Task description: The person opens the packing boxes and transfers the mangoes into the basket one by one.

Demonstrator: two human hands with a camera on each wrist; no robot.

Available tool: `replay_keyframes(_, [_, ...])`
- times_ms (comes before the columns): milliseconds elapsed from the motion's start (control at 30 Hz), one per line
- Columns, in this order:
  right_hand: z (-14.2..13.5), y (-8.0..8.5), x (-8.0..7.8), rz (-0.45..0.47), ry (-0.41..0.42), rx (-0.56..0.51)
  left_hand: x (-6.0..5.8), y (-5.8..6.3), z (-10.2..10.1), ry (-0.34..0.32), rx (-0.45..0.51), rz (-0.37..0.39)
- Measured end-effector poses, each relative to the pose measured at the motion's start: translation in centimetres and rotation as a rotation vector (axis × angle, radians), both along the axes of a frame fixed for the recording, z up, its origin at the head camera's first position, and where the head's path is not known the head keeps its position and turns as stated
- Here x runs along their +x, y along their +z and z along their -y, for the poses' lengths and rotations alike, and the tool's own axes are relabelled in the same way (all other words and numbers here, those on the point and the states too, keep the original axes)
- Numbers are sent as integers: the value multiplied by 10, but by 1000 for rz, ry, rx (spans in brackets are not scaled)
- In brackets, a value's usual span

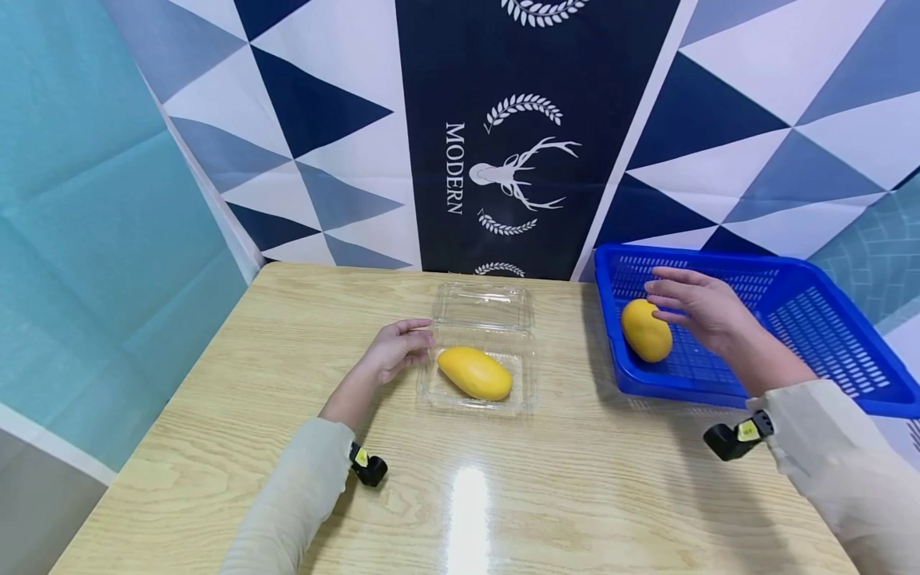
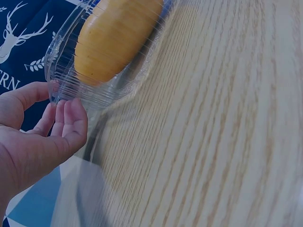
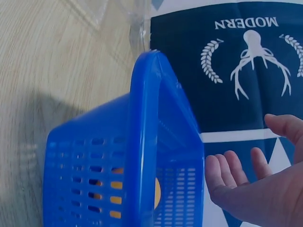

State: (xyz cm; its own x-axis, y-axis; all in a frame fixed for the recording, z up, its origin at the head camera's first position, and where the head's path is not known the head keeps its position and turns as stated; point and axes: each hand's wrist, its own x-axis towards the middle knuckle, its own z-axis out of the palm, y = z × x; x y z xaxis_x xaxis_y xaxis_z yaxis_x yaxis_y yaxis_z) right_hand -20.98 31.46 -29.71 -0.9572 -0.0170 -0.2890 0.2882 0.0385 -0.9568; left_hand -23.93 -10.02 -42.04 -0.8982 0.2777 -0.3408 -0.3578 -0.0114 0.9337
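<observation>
Resting nearest on the wooden table [image 1: 575, 495], the left hand [image 1: 395, 350] lies with relaxed, nearly straight fingers at the 9 o'clock edge of a clear plastic clamshell [image 1: 430, 389], fingertips touching or just beside its wall (the left wrist view shows them at the rim, not curled round it), so it grasps nothing. Inside the clamshell's tray sits a yellow mango [image 1: 475, 372], lying on its side with its long axis running from 10 to 4 o'clock, just beside that hand at its 3 o'clock. Farther off, at 2 o'clock on the table, a blue basket [image 1: 826, 319] holds a second mango [image 1: 645, 329]; the right hand [image 1: 700, 307] hovers spread and loose above it, with the fruit just below the fingers at the hand's 8 o'clock, unheld. I judge the mango fairly heavy for its size, smooth-skinned and a bit slippery, liable to bruise if squeezed, so a wrap round its broad middle suits best. The clamshell looks thin, light and easily pushed.
</observation>
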Motion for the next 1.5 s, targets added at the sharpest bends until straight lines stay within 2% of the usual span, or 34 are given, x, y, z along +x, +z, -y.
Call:
replay_keyframes(167, [8, 3, 1, -1, 22, 31, 9, 14, -1, -10, 1, -6])
replay_keyframes(267, [14, 4, 2, -6, 43, 50, 10, 16, -1, -12, -1, -9])
replay_keyframes(533, [29, 6, 2, 8, 83, 6, -2, -4, 1, -5, 7, -5])
replay_keyframes(633, [35, 6, 3, 9, 86, 18, -3, -7, 1, 10, 10, -4])
replay_keyframes(833, [45, 5, 4, -17, 116, 36, -2, -8, 0, 27, -1, -16])
replay_keyframes(1100, [61, 2, 3, -17, 161, 179, 1, -3, 0, 13, 10, -18])
replay_keyframes(1200, [65, 1, 3, -17, 172, 182, -1, -6, 0, 16, 7, -18])
replay_keyframes(1500, [71, -3, 5, -41, 220, 178, -1, -7, -1, 26, 0, -21])
